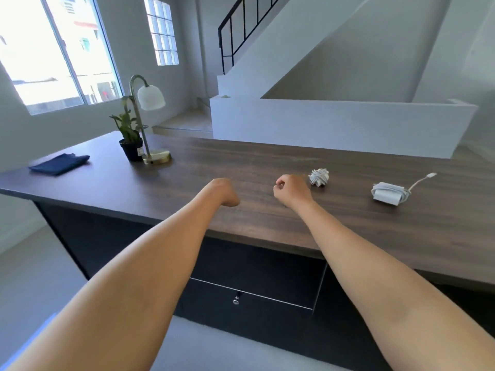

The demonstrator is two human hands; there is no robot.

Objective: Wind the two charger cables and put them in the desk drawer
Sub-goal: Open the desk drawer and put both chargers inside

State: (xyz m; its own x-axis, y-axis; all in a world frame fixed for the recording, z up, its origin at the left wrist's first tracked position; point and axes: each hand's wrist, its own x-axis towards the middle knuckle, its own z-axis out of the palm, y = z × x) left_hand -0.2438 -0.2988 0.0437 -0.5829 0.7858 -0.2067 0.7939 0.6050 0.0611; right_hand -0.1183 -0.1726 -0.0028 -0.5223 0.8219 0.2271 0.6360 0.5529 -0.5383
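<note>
Fingers of left hand (pixel 223 192) and right hand (pixel 292 189) curled closed, empty, over desk (pixel 241 162)

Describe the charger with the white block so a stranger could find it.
On the long wooden desk, look far right, past both hands. The charger lies there, its cord wrapped around a white block with one plug end sticking out, unlike the small cable ball.

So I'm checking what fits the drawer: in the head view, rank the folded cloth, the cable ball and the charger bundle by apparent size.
1. Folded blue cloth
2. Charger brick with cable wound round it
3. Small white cable ball
The cloth lies farther away, so it is truly largest.
</note>
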